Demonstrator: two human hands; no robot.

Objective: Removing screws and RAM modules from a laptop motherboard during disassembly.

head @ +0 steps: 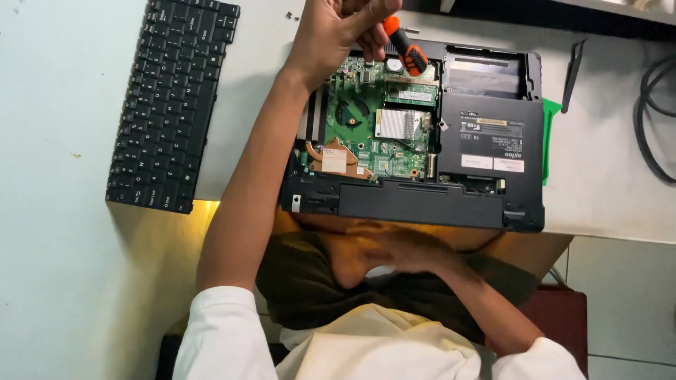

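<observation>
An opened black laptop base (493, 151) lies on the white table, its green circuit board (366, 134) with fan and copper heat pipe exposed. My left hand (338, 28) reaches over the board's far edge and is closed around a screwdriver with an orange and black handle (405, 48), which points down at the board's far side. My right hand (398, 250) is blurred and sits just below the laptop's near edge, over dark cloth on my lap. Whether it grips the laptop is unclear.
A detached black keyboard (172, 102) lies to the left. A thin black tool (572, 67) and a green piece (551, 141) sit by the laptop's right side. Black cables (651, 105) loop at the far right. Small screws (290, 15) lie near the top.
</observation>
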